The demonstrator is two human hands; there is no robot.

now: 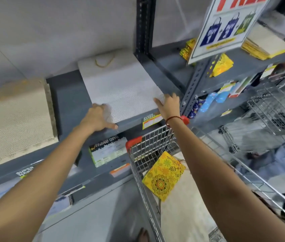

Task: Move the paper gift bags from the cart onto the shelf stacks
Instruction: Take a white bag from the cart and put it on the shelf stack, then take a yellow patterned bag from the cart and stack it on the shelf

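Observation:
A white dotted paper gift bag (120, 84) with a gold cord handle lies flat on top of a stack on the grey shelf (68, 102). My left hand (98, 117) grips its near left corner, thumb down over the shelf edge. My right hand (168, 103) rests with spread fingers on its near right corner. Below, the wire cart (148, 147) holds a yellow patterned gift bag (163, 175) leaning on its left wall, with pale bags under it.
A beige bag stack (12, 119) lies on the same shelf to the left. A dark upright post (144, 27) divides the shelving. A hanging promo sign (225, 27) and more yellow bags (264, 44) are at the right. A second wire cart (278, 109) stands beyond.

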